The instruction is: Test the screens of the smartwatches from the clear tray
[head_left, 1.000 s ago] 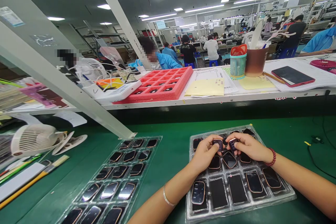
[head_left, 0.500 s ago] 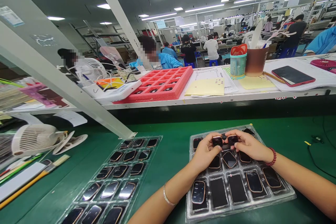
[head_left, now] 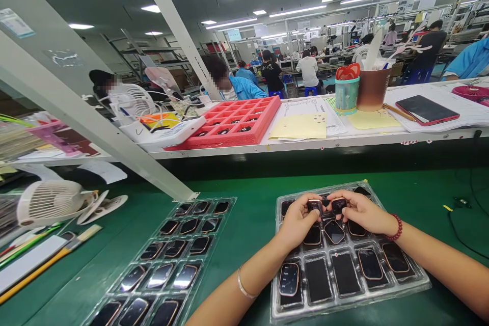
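My left hand point(head_left: 301, 216) is closed on a small smartwatch body point(head_left: 315, 206) with a dark screen and gold edge, its thumb lying on the screen. Close beside it, my right hand point(head_left: 357, 211) pinches a second smartwatch body point(head_left: 338, 206). Both are held over the back of a clear plastic tray point(head_left: 301, 310). In the tray's pockets lie several more watch bodies, including a tilted one point(head_left: 335, 232) below my hands and one with a lit screen point(head_left: 289, 280) at front left. Two front pockets show only dark lining point(head_left: 318, 279).
Left of my arms lies another clear tray point(head_left: 179, 270) filled with watch bodies. A white fan point(head_left: 53, 204) and a brush point(head_left: 72, 244) are at far left. The shelf ahead holds a red foam tray point(head_left: 244, 137), a brown cup point(head_left: 372, 90) and a phone point(head_left: 426, 110). Co-workers sit beyond.
My left thumb has shifted onto the screen of the watch body it holds, which has moved slightly left. My right hand has barely moved. A co-worker opposite has moved their head slightly.
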Demonstrator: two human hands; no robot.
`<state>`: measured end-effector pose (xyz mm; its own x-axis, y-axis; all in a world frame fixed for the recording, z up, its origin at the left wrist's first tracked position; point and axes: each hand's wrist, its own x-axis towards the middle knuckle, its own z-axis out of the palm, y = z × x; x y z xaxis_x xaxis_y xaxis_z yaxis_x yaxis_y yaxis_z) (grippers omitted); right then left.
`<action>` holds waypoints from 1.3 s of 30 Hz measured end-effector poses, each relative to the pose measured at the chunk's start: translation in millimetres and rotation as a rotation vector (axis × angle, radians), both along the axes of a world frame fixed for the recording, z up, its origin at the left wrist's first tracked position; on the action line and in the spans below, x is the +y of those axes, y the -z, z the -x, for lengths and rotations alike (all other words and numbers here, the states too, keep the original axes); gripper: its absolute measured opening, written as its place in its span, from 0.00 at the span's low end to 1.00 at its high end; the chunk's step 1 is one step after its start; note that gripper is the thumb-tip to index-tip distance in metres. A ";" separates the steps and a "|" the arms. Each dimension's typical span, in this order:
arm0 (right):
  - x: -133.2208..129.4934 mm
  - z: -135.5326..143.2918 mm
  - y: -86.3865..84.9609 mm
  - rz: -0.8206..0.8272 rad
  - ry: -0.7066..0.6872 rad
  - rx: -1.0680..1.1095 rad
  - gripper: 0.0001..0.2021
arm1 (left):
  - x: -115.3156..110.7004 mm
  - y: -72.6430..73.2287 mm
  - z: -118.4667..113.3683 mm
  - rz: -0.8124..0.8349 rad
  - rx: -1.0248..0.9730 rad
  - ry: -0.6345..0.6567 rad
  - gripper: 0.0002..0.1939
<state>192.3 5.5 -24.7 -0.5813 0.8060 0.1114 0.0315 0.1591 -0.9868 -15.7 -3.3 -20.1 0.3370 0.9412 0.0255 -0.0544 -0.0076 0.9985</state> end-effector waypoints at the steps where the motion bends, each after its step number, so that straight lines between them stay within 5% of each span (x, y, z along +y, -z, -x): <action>1: 0.4 0.0 0.3 -0.001 0.000 -0.003 0.17 | -0.2 -0.5 -0.1 0.002 -0.002 -0.002 0.13; 28: -2.1 1.0 -2.9 -0.024 -0.037 -0.003 0.20 | 0.9 1.1 0.8 -0.011 0.001 0.016 0.15; 39: 4.3 0.1 3.5 0.046 0.029 -0.009 0.18 | 2.2 6.4 -1.1 0.006 -0.055 0.011 0.26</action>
